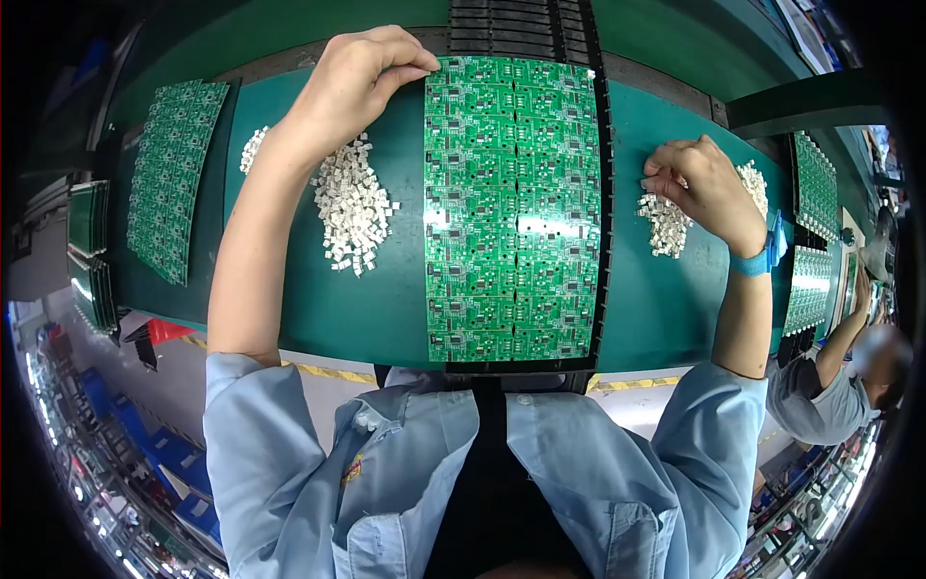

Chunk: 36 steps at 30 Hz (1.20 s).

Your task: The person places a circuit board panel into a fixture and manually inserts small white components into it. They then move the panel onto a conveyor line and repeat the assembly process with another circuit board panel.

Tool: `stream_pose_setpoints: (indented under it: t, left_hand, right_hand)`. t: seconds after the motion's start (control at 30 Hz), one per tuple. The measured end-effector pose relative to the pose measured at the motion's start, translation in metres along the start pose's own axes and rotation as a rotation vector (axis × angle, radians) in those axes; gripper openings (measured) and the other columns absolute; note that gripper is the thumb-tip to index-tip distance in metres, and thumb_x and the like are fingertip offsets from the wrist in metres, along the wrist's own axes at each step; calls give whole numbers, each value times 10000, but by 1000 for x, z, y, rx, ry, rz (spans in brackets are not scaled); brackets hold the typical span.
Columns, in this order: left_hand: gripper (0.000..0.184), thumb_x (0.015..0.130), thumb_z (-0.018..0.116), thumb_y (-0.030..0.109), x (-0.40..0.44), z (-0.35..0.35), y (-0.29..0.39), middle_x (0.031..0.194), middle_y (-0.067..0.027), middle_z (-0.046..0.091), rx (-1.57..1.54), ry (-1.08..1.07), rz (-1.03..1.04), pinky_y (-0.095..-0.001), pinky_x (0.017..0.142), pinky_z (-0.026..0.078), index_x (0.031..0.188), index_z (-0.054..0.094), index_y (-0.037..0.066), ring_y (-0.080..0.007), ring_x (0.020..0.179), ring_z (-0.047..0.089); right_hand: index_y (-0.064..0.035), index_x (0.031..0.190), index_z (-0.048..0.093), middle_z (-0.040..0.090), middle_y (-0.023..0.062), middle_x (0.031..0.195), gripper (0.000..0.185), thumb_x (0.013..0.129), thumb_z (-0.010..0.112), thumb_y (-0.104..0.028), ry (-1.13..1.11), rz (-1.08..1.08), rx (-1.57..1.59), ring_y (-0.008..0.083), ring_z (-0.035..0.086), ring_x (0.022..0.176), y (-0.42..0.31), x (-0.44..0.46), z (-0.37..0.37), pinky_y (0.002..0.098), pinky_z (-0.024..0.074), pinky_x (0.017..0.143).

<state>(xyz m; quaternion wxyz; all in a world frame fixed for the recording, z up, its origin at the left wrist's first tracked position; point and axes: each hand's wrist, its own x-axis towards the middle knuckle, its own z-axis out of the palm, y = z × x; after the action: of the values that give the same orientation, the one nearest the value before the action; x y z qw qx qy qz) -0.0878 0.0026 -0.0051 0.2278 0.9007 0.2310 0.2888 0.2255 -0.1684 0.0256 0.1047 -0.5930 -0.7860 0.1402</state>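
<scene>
A large green circuit board panel [511, 289], crowded with small parts, lies in front of me in a black frame. At its far left corner, my left hand [371, 77] is closed in a pinch, fingertips at the board's edge; anything between them is hidden. One small white piece [590, 73] sits at the far right corner. My right hand [709, 183] hovers at a heap of small white connectors [666, 227], thumb and fingers pinched together. What those fingers hold, if anything, is too small to tell. Another heap of white connectors [352, 207] lies below my left wrist.
More green panels [174, 183] lie at the left, with stacked boards [89, 217] beyond. Further panels [815, 188] stand at the right. Dark rails [521, 29] run behind the main panel. A blue wrist strap [762, 259] circles my right wrist. Another person [830, 396] is at far right.
</scene>
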Motion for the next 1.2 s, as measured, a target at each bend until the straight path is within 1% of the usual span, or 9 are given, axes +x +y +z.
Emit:
stream_pose_setpoints:
  t: [0.17, 0.3, 0.47, 0.67, 0.8, 0.83, 0.97, 1.03, 1.2]
  left_hand:
    - [165, 766, 620, -84, 3, -2, -4, 911, -47, 652, 10, -70, 21, -269, 620, 452, 909, 677, -24, -165, 684, 581]
    - [111, 785, 603, -74, 7, -4, 0, 859, -67, 660, -19, -82, 80, -287, 582, 448, 871, 666, -45, -180, 607, 565]
    - [116, 787, 596, -80, 6, -6, 0, 867, -73, 655, -18, -99, 73, -290, 576, 449, 872, 668, -47, -181, 610, 571]
    - [150, 769, 616, -93, 5, -7, -3, 869, -44, 644, -42, -124, 92, -257, 568, 430, 899, 669, -39, -148, 619, 545]
    - [97, 769, 635, -31, -6, -28, 18, 724, -82, 647, 115, -43, -196, -310, 566, 460, 858, 667, -54, -193, 557, 566]
    - [97, 769, 635, -31, -10, -30, 19, 724, -82, 647, 118, -45, -196, -310, 566, 460, 858, 667, -54, -193, 557, 566]
    - [121, 736, 659, -42, -29, -33, 19, 681, -69, 624, 239, -409, -559, -269, 527, 415, 856, 664, -56, -145, 557, 522]
    - [114, 731, 658, -42, -32, -31, 19, 677, -73, 622, 235, -407, -543, -273, 523, 413, 844, 658, -59, -146, 550, 517]
    - [83, 715, 652, -43, -33, -23, 19, 666, -88, 612, 214, -384, -481, -285, 511, 406, 792, 635, -68, -151, 529, 498]
  right_hand:
    - [-12, 684, 593, 610, 74, 649, 107, 658, 695, 7, -170, 106, 39, 273, 548, 573, -4, 3, -1, 343, 435, 633]
    - [-3, 691, 581, 604, 81, 639, 113, 654, 684, 20, -79, 27, -3, 278, 542, 561, -4, 0, 3, 348, 434, 612]
    - [7, 701, 565, 595, 89, 627, 121, 648, 671, 36, 34, -74, -54, 286, 534, 546, -3, -3, 9, 355, 432, 585]
    - [16, 720, 568, 589, 88, 632, 105, 658, 643, 54, 28, -180, -160, 267, 519, 521, 2, -3, 9, 324, 433, 545]
    - [22, 770, 602, 597, 67, 651, 55, 725, 614, 51, -42, 110, 92, 193, 532, 528, -8, -2, -5, 269, 437, 532]
    - [22, 770, 602, 597, 67, 651, 55, 725, 614, 51, -41, 109, 95, 193, 532, 528, -8, 0, -4, 269, 437, 532]
    - [33, 853, 630, 617, 48, 696, 66, 803, 587, 28, 93, 202, 404, 121, 544, 565, 0, 13, 1, 224, 430, 533]
    - [40, 920, 640, 629, 37, 746, 100, 855, 577, -2, 178, 130, 520, 98, 557, 607, 6, 23, 8, 212, 444, 560]
    - [48, 948, 640, 640, 54, 781, 120, 857, 591, -12, 232, 97, 662, 102, 578, 627, 5, 45, 14, 209, 473, 593]
